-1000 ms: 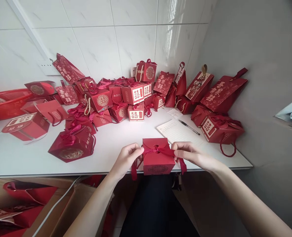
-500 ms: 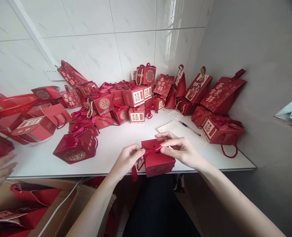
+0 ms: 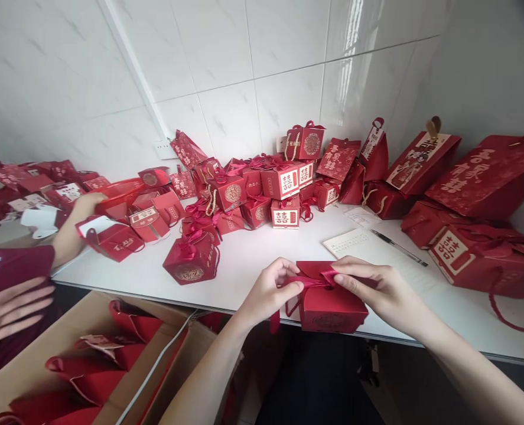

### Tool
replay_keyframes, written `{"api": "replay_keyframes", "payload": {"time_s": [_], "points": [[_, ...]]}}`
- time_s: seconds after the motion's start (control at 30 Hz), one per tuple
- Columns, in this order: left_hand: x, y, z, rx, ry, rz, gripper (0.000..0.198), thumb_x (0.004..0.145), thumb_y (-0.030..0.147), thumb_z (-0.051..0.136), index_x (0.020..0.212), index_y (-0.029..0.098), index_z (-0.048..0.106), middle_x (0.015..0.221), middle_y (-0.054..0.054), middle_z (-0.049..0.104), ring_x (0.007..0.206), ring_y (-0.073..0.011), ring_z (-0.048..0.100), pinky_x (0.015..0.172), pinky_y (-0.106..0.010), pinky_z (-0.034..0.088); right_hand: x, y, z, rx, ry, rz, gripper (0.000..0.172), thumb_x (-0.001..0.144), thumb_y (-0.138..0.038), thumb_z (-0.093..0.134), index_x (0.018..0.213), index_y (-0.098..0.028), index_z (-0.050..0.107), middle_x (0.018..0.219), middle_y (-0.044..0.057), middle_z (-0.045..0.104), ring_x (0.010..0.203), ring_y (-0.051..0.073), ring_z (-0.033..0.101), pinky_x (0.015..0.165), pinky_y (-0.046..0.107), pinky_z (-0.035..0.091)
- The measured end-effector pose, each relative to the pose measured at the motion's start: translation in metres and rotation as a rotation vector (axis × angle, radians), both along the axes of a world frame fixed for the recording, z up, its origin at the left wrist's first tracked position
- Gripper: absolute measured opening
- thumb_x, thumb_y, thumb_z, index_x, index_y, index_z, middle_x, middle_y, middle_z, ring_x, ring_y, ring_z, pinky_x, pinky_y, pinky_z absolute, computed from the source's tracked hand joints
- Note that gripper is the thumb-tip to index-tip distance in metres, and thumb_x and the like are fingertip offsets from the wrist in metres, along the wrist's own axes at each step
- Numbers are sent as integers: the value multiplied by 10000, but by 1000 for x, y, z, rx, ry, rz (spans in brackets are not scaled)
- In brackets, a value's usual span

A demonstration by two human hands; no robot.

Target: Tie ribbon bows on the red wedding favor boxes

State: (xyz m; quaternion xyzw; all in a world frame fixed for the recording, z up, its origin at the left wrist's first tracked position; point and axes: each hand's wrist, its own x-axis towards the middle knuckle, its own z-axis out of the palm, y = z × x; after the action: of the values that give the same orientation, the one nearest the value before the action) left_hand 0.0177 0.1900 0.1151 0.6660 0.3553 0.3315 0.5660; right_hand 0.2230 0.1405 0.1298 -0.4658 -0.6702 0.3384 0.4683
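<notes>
A red gift box (image 3: 332, 310) sits at the front edge of the white table, its top flaps folded together. A dark red ribbon (image 3: 311, 283) runs across its top. My left hand (image 3: 273, 292) pinches the ribbon at the left of the box, where a loose tail hangs over the table edge. My right hand (image 3: 372, 287) pinches the ribbon near the middle of the top, thumb and index finger together. A red cord handle hangs at the box's left side, partly behind my left fingers.
Stacked red gift boxes (image 3: 244, 195) line the wall. A notepad (image 3: 350, 245) and a pen (image 3: 399, 248) lie to the right. On the left, a co-worker's arm (image 3: 73, 227) reaches to a red basket (image 3: 120, 192). Below stands a cardboard carton (image 3: 173, 321) of red packaging.
The view has turned left, showing more of the co-worker, whose red box now stands on the table. My hands stay on the ribbon, with the left fingers shifted along it.
</notes>
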Motion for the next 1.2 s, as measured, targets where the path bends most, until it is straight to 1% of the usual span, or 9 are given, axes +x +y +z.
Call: {"api": "replay_keyframes", "payload": {"time_s": [0.07, 0.2, 0.43, 0.57, 0.67, 0.83, 0.97, 1.1, 1.2], "points": [[-4, -1, 2, 68, 13, -35, 203, 717, 215, 606, 900, 174, 528, 870, -26, 595, 823, -160, 562, 728, -257, 415, 0, 2, -4, 17, -2, -22, 285, 823, -460, 606, 879, -226, 760, 917, 85, 704, 796, 202, 645, 682, 286, 533], [-10, -4, 10, 192, 134, -84, 146, 753, 160, 554, 898, 177, 562, 883, -23, 598, 834, -163, 574, 755, -253, 439, -3, 4, -9, 44, -27, -73, 274, 845, -427, 571, 871, -220, 750, 869, 85, 682, 774, 209, 627, 679, 315, 521], [-12, -7, 26, 429, 368, -42, 100, 851, 234, 530, 908, 214, 609, 909, -6, 599, 837, -153, 584, 747, -219, 450, -12, 4, -10, 48, -62, -144, 217, 871, -287, 496, 863, -202, 695, 898, 72, 661, 823, 187, 621, 792, 342, 496], [-12, -7, 31, 562, 464, -40, 184, 876, 207, 466, 961, 237, 627, 933, -13, 573, 795, -151, 596, 694, -226, 451, -15, 5, -13, -13, 34, -173, 98, 841, -266, 543, 915, -205, 561, 855, 35, 679, 783, 162, 647, 759, 323, 502], [-12, -6, 33, 622, 518, -36, 207, 888, 199, 440, 971, 240, 625, 919, -12, 558, 761, -148, 596, 675, -237, 443, -16, 7, -17, -32, 122, -209, 175, 809, -269, 592, 938, -210, 490, 855, 23, 690, 775, 154, 666, 742, 309, 511], [-11, -5, 36, 718, 509, -34, 184, 917, 268, 455, 938, 233, 635, 943, -26, 542, 800, -156, 589, 717, -253, 452, -17, 8, -18, -55, 126, -192, 151, 822, -294, 588, 936, -195, 585, 917, 53, 714, 827, 165, 678, 788, 317, 521], [-8, -4, 41, 853, 440, -54, 194, 919, 238, 457, 932, 221, 650, 1008, -50, 541, 906, -176, 584, 804, -274, 452, -19, 7, -14, -22, 57, -195, 120, 839, -289, 567, 893, -204, 632, 893, 32, 725, 805, 159, 676, 772, 305, 518], [1, -2, 49, 868, 399, -151, 217, 919, 220, 443, 948, 222, 657, 939, -46, 587, 816, -167, 585, 766, -278, 459, -22, 6, -12, 24, 7, -211, 137, 833, -237, 549, 947, -218, 623, 930, 26, 724, 864, 166, 678, 792, 308, 507], [10, 3, 52, 851, 355, -175, 203, 911, 209, 453, 951, 221, 652, 923, -40, 612, 842, -175, 592, 779, -280, 454, -25, 6, -11, 39, -19, -211, 178, 818, -204, 544, 989, -232, 587, 906, 14, 725, 854, 165, 678, 805, 318, 495]]}}
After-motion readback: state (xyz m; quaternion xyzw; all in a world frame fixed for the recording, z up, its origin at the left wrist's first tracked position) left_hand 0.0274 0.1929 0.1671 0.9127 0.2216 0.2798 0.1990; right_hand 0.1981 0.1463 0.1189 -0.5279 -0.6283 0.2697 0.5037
